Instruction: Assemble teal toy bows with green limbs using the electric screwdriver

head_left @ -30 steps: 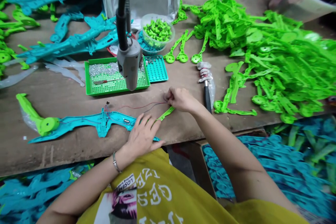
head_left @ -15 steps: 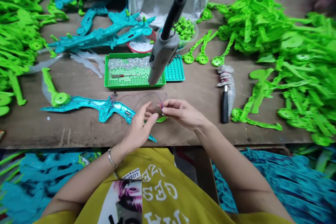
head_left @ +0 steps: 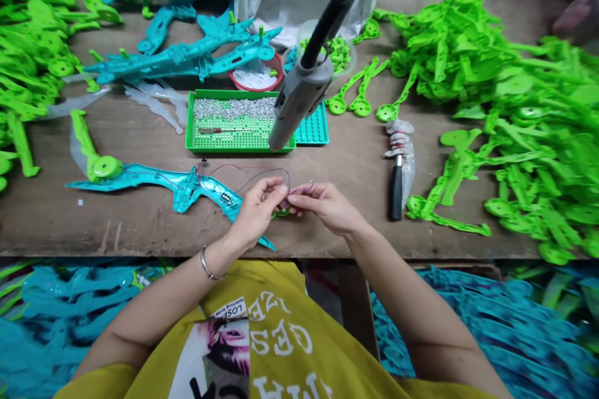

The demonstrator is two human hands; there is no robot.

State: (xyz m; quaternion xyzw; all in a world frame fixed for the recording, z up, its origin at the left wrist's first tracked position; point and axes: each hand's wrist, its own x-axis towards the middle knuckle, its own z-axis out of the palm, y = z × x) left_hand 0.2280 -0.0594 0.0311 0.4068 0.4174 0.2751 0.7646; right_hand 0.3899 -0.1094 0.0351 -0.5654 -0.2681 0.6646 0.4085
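A long blue bow-shaped plastic part (head_left: 187, 190) lies across the table in front of me, with a green piece (head_left: 107, 166) at its left end. Thin red and blue wires (head_left: 276, 169) loop from its middle to my hands. My left hand (head_left: 259, 206) is over its right end, thumb and fingers pinched at the wires; what exactly it grips is too small to tell. Pinched on the wires is my right hand (head_left: 322, 202), fingertips almost touching the left ones. A small green part (head_left: 281, 212) shows just below the fingertips.
A grey electric screwdriver (head_left: 299, 100) hangs over a green tray (head_left: 241, 148) of screws. A black-handled hammer (head_left: 395, 190) lies to the right. Green parts (head_left: 524, 87) are heaped at both sides; more blue parts (head_left: 178, 62) lie behind. Someone's blurred hand (head_left: 578, 19) is at the far right.
My left hand has moved right and up, and its spread fingers have closed together close to the right fingertips. The view has shifted slightly.
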